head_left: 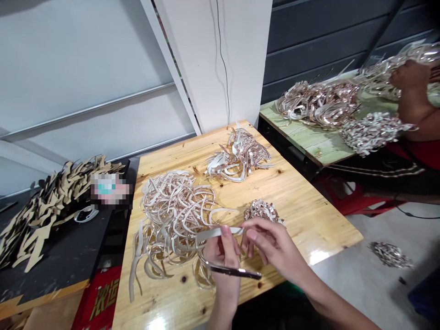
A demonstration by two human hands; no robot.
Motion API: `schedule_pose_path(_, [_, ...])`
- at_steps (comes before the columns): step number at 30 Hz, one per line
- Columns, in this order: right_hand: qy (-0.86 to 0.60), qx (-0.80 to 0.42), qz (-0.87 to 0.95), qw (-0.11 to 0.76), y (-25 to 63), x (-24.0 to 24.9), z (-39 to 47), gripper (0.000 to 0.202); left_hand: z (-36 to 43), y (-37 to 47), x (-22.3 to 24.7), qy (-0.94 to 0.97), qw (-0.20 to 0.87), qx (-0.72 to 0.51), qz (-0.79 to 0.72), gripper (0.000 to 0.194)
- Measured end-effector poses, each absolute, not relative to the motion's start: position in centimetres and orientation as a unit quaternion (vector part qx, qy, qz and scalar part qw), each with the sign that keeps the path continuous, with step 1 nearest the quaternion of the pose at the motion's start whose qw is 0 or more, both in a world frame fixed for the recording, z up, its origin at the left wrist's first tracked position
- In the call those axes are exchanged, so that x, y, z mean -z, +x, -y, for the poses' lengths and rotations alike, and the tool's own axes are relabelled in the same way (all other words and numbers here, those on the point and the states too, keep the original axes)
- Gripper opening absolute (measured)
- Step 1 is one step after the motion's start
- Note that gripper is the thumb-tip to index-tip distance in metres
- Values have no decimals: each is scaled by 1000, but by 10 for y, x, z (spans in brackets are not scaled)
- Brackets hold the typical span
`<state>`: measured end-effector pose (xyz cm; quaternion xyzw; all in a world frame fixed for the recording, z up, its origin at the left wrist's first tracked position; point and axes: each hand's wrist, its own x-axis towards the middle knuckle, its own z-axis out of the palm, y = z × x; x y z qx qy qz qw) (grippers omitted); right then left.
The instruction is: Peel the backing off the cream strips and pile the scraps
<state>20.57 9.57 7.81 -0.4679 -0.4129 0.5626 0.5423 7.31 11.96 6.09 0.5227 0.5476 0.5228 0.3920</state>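
Note:
My left hand (pixel 225 252) pinches a curled strip (pixel 209 234), pale on one side and shiny rose-gold on the other, between thumb and fingers. The strip's dark glossy end (pixel 237 271) loops out below that hand. My right hand (pixel 270 240) is closed at the strip's other end, thumb against fingers. To the left of both hands spreads a loose pile of similar curled strips (pixel 175 206) on the wooden table (pixel 309 215). Just beyond my right hand sits a small heap of short shiny pieces (pixel 263 211).
More curled strips (pixel 240 153) lie at the table's far end. On the left, a black table (pixel 85 247) bears brown paper-like strips (pixel 51 206). At right, a person's hand (pixel 410 75) works over strip piles on a green table (pixel 309 144). Small pieces (pixel 390 254) lie on the floor.

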Motion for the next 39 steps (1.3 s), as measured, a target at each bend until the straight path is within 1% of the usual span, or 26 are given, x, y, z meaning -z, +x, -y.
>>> schedule_pose_path(2, [-514, -512, 440, 529, 203, -81, -96, 20, -117, 71, -60, 565, 358, -505, -545, 47])
schedule_pose_path(4, [-553, -481, 451, 510, 200, -82, -97, 20, -115, 69, -60, 594, 322, -492, -548, 43])
schedule_pose_path(7, [-565, -484, 445, 498, 199, -81, -97, 23, -115, 67, -61, 607, 306, -482, -552, 45])
schedule_pose_path(10, [-529, -506, 452, 510, 201, -80, -95, 25, -117, 68, -63, 583, 331, -494, -554, 50])
schedule_pose_path(13, [-474, -523, 462, 538, 206, -82, -92, 26, -121, 69, -64, 551, 387, -497, -548, 49])
schedule_pose_path(15, [-455, -513, 474, 552, 209, -84, -89, 27, -123, 67, -66, 561, 420, -467, -539, 50])
schedule_pose_path(17, [-455, -485, 494, 560, 212, -85, -88, 26, -125, 63, -68, 600, 426, -422, -529, 55])
schedule_pose_path(19, [-462, -457, 513, 560, 214, -85, -87, 26, -124, 59, -70, 645, 387, -386, -534, 57])
schedule_pose_path(23, [-475, -415, 540, 557, 215, -86, -87, 26, -121, 48, -78, 699, 263, -339, -572, 57])
schedule_pose_path(26, [-484, -401, 553, 547, 214, -87, -86, 26, -116, 43, -83, 729, 222, -284, -582, 61])
schedule_pose_path(27, [-487, -398, 557, 542, 213, -88, -86, 25, -114, 42, -85, 735, 218, -278, -579, 60])
schedule_pose_path(29, [-495, -392, 566, 530, 212, -88, -86, 22, -112, 42, -88, 743, 233, -294, -554, 50])
schedule_pose_path(32, [-495, -377, 585, 520, 210, -90, -85, 17, -111, 43, -88, 755, 325, -319, -471, 33])
schedule_pose_path(35, [-479, -369, 599, 526, 209, -90, -83, 18, -115, 42, -83, 756, 419, -300, -404, 30])
schedule_pose_path(39, [-461, -372, 598, 540, 207, -88, -82, 19, -121, 42, -75, 748, 452, -334, -354, 34])
